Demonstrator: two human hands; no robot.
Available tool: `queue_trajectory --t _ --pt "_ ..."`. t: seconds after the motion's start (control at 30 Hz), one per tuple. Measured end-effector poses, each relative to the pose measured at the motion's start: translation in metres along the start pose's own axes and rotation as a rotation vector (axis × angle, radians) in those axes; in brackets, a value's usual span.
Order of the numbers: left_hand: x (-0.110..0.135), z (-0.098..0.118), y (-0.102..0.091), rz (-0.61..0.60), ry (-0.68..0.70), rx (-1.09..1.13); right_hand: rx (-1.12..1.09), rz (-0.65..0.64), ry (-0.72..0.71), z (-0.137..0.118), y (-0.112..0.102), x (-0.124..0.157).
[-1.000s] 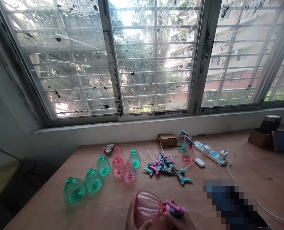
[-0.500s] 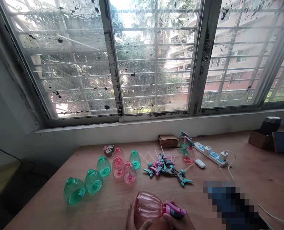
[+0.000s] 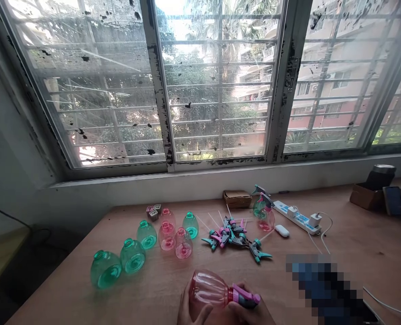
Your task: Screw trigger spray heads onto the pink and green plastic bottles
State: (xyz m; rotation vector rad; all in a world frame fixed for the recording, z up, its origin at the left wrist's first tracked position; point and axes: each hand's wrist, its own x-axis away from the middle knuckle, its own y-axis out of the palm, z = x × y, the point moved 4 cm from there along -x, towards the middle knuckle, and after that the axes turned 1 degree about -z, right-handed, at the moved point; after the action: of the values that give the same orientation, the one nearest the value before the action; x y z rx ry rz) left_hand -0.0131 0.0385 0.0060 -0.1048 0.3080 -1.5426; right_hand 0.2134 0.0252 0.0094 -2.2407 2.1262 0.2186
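Observation:
A clear pink spray bottle lies on its side in the air near the table's front edge, its pink and black spray head pointing right. Wrapped round the bottle's body from the left and below is my left hand. My right hand grips the spray head at the bottle's neck, with part of its fingers hidden behind it. Farther back lies a heap of loose teal, pink and black spray heads with thin tubes. Green bottles and pink bottles without heads stand to the left.
Two bottles with heads fitted stand by a cardboard box. Right of them are a power strip with cables and a white mouse-like object. A pixelated dark object lies front right. Small cubes sit back left.
Both hands and the pink bottle have shifted very slightly left. My left thumb lies a little higher along the bottle. The things on the table stay where they were.

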Motion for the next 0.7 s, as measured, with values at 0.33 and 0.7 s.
queue_trajectory --t 0.33,0.7 --pt "-0.002 -0.005 0.001 0.002 0.077 -0.010 0.048 0.019 0.014 -0.016 -0.002 0.002" --pt "-0.004 -0.008 -0.001 0.016 0.117 -0.092 0.031 0.055 0.040 -0.009 -0.003 0.002"
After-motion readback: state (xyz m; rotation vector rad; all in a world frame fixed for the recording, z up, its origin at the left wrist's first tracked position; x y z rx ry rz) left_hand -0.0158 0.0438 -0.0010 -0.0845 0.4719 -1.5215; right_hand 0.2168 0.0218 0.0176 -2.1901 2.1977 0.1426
